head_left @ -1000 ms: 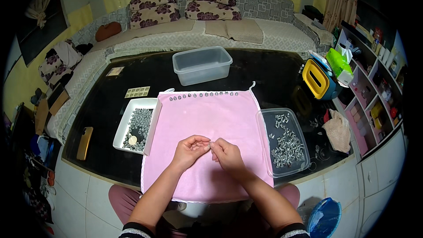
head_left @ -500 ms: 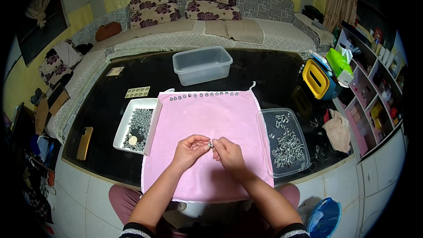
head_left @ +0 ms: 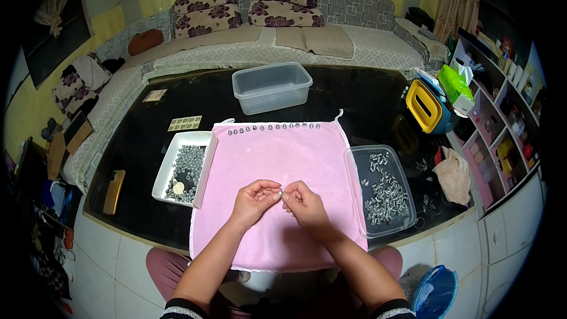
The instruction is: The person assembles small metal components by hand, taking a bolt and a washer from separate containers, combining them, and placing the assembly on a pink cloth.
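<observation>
My left hand [head_left: 253, 203] and my right hand [head_left: 305, 205] meet above the pink cloth [head_left: 266, 159], fingertips almost touching. Between them is a small silver metal part [head_left: 280, 194], pinched from both sides and too small to make out fully. On the left, a white tray [head_left: 206, 168] holds many small round metal pieces [head_left: 190, 162]. To the right, a clear shallow plastic tray [head_left: 407, 215] carries many small, screw-like metal pieces [head_left: 387, 198]. A row of several small metal parts [head_left: 273, 127] lines the cloth's far edge.
Behind the cloth stands an open clear plastic box [head_left: 271, 88]. A gold phone [head_left: 114, 192] lies at the black table's left edge. A yellow and blue tissue box [head_left: 426, 106] and a beige cloth [head_left: 452, 176] are on the right. A blue bin [head_left: 435, 292] stands on the floor.
The fingers of my right hand have shifted slightly and curled in around the small metal part. My left hand, the trays and the row of parts stay where they were.
</observation>
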A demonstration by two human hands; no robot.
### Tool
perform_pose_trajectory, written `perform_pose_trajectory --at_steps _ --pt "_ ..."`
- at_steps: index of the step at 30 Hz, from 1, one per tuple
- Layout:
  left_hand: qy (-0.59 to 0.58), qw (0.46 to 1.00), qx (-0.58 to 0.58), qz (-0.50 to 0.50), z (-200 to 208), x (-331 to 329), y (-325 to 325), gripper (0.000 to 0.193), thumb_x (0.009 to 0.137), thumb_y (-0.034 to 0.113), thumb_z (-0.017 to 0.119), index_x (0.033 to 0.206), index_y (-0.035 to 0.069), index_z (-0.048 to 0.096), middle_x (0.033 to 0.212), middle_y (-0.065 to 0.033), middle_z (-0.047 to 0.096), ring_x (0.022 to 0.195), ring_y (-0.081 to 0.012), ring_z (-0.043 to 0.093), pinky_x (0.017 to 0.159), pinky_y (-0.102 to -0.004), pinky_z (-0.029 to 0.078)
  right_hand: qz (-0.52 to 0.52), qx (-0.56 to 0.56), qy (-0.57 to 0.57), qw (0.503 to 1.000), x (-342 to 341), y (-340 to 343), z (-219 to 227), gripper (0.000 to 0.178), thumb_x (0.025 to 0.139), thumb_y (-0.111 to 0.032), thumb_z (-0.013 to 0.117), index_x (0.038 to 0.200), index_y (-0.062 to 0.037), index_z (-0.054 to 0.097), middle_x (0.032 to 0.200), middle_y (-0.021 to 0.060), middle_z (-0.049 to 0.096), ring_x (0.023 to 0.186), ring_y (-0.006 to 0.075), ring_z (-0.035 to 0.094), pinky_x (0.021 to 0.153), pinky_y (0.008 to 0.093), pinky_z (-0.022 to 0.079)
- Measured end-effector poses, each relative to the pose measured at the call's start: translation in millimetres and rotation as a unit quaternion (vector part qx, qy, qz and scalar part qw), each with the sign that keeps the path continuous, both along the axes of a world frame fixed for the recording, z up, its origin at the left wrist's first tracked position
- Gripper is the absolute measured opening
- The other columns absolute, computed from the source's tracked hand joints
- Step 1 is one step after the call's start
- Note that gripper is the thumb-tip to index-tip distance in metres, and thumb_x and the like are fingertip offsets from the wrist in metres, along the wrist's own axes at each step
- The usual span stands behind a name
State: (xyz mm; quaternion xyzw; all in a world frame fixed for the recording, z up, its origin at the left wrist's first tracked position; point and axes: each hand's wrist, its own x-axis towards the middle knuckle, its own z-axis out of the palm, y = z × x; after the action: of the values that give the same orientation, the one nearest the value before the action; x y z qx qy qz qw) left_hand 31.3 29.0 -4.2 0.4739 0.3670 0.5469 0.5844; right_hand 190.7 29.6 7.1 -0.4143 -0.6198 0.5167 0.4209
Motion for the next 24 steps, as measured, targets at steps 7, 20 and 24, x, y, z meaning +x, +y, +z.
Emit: perform_pose_trajectory --at_steps 7,20,24 --pt "0.068 0.998 0.005 0.014 0.5 3.2 -1.9 0.016 0.077 -0.003 0.061 0.093 -0.003 0.06 0.085 -0.0065 0.06 0.078 -0.0099 0.058 0.071 -0.0211 0.05 -0.006 -0.012 0.026 1.0 0.1 1.4 -3.5 0.014 0.088 -0.016 0.048 0.088 -0.0021 0.049 0.065 0.0041 0.053 0.061 0.0099 0.051 0.057 0.0234 0.042" --pt "0.121 0.991 0.035 0.038 1.1 4.8 -2.5 0.01 0.078 0.001 0.062 0.088 -0.002 0.062 0.085 -0.0049 0.059 0.075 -0.0085 0.056 0.068 -0.0196 0.048 0.009 -0.045 0.008 0.999 3.9 5.0 -7.0 0.02 0.088 -0.021 0.049 0.088 -0.0015 0.05 0.066 0.0038 0.054 0.06 0.0092 0.05 0.054 0.0231 0.042" --pt "0.094 0.995 0.012 0.035 -0.1 1.2 -1.6 0.011 0.079 0.001 0.06 0.09 -0.002 0.061 0.083 -0.0055 0.06 0.075 -0.0091 0.057 0.069 -0.0206 0.049 -0.028 -0.042 0.05 0.997 -0.8 1.9 2.6 0.022 0.087 -0.023 0.05 0.087 -0.0015 0.051 0.064 0.0029 0.053 0.059 0.0082 0.05 0.052 0.0221 0.041"
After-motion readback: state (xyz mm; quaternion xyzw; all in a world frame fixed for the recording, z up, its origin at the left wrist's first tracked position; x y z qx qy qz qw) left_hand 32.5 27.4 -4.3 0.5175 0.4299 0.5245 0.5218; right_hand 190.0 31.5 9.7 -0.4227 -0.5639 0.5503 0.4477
